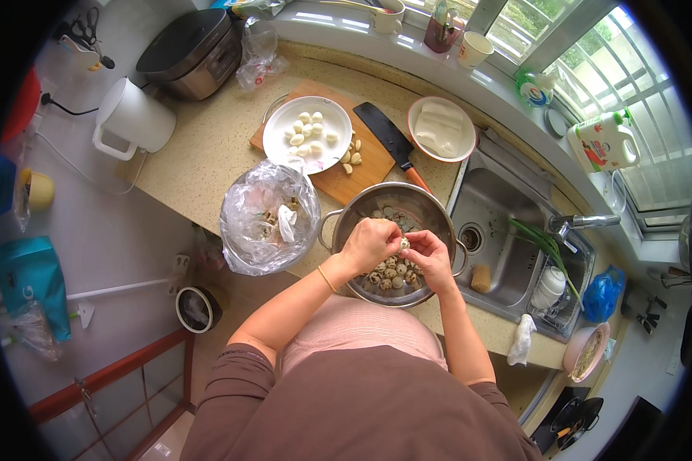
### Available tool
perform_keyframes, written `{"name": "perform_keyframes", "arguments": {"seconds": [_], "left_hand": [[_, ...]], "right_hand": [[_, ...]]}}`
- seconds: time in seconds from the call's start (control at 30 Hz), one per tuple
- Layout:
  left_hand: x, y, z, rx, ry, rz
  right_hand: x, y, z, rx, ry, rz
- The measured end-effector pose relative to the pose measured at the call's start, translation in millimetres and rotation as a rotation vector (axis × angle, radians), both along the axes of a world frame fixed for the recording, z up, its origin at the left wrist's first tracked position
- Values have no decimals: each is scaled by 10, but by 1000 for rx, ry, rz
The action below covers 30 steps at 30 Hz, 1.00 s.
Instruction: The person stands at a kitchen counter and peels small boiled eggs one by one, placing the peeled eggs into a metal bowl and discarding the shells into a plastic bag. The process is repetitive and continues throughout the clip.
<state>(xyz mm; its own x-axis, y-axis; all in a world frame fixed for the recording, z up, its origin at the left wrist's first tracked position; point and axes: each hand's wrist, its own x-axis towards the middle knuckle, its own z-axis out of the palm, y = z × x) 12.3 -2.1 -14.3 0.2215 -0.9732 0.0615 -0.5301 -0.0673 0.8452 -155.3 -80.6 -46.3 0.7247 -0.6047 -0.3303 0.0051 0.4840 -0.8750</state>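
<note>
A speckled quail egg [404,244] is between the fingertips of both my hands, over a two-handled steel pot [346,222]. My right hand [429,257] grips the egg with thumb and fingers. My left hand [370,243], with a thin bracelet at the wrist, pinches at the egg's left side; its fingertips are partly hidden. Several unpeeled quail eggs [387,274] lie in the near part of the pot, and bits of shell [401,216] lie toward its far side. Several peeled white eggs [305,129] rest on a white plate [274,141] beyond the pot.
The plate, garlic cloves [354,157] and a black cleaver [383,129] lie on a wooden board [360,181]. Left of the pot stands a plastic-lined bowl of scraps [254,230]. At right are a steel sink [504,201] and a bowl with white slabs [441,128].
</note>
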Motion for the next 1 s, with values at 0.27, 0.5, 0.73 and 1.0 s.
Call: {"name": "perform_keyframes", "arguments": {"seconds": [0.27,0.5,0.73,1.0], "left_hand": [[-23,-13,-171,36,83,132],[6,-160,-676,-73,-316,195],[-66,-170,-832,-24,-550,24],[-67,-223,-287,90,589,227]], "right_hand": [[6,9,7,64,-86,-62],[141,-157,-221,-274,137,-127],[228,-242,-416,-1218,724,95],[186,-221,-75,-110,74,-133]]}}
